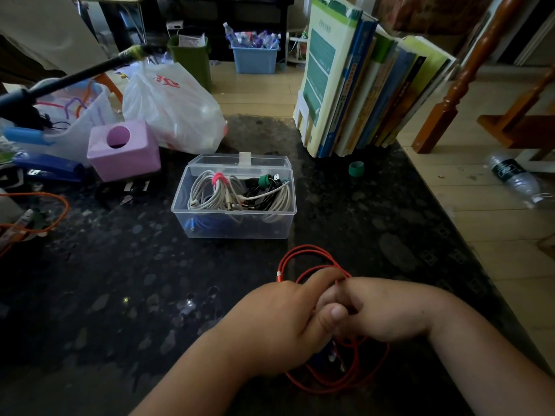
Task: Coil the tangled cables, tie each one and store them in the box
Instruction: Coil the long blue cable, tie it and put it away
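A red cable [303, 255] lies in loose loops on the dark table near me. My left hand [279, 319] and my right hand [381, 310] meet over it, both closed on its strands, and more red loops show below my wrists. The clear plastic box [234, 226] stands open further back. It holds a white cable coil with a pink tie [217, 178], a black cable with a green tie [264, 180] and another white cable. Something blue lies at its bottom. What sits between my fingers is hidden.
A green tie roll [356, 169] lies beside a row of upright books [360, 85] at the back right. A pink cube [124, 150], a white plastic bag [171, 106] and a blue stapler [48, 169] crowd the back left. An orange cable [57, 205] lies at the left edge.
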Tool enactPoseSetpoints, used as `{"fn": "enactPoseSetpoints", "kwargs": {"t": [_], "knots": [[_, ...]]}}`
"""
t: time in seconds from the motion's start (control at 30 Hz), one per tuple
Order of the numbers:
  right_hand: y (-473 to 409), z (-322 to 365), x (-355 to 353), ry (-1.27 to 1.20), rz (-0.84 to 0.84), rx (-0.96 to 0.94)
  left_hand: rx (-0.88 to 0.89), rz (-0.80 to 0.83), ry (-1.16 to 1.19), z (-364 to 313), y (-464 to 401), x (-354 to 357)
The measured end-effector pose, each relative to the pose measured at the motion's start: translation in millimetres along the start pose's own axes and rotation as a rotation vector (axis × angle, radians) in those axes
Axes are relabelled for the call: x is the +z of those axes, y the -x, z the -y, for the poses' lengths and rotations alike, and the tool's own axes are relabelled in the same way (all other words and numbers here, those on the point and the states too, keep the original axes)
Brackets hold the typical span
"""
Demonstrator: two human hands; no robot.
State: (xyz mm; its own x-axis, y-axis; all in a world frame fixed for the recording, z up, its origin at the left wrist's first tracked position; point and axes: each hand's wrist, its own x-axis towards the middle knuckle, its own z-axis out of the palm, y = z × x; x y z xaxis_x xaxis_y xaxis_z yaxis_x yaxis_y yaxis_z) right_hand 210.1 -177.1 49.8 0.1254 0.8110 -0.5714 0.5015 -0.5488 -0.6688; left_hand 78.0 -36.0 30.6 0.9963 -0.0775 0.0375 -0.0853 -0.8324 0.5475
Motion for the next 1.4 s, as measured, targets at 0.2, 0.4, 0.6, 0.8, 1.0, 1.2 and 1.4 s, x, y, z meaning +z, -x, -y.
{"fn": "enactPoseSetpoints", "kwargs": {"t": [0.2,0.4,0.6,0.8,1.0,1.2,1.4], "knots": [[-3,-4,5,-0.054,-0.018,-0.040,0.004,-0.014,0.291,-3,0,-5],[-2,5,6,-0.073,-0.327,-0.118,-0.092,-0.017,0.293,7,-1,-7],[-11,21,26,-0.057,-0.733,-0.276,-0.407,-0.196,0.457,19,-5,-7],[-19,27,41,0.022,-0.894,-0.373,-0.787,-0.357,0.783,27,-18,-10],[-24,21,42,-0.025,-0.905,-0.450,-0.824,-0.178,0.961,22,-19,-16],[-27,14,43,0.107,-0.913,-0.457,-0.788,-0.069,0.986,24,-16,-19],[-42,24,18,-0.030,-1.115,-0.422,-0.663,-0.422,0.669,36,-18,-43]]}}
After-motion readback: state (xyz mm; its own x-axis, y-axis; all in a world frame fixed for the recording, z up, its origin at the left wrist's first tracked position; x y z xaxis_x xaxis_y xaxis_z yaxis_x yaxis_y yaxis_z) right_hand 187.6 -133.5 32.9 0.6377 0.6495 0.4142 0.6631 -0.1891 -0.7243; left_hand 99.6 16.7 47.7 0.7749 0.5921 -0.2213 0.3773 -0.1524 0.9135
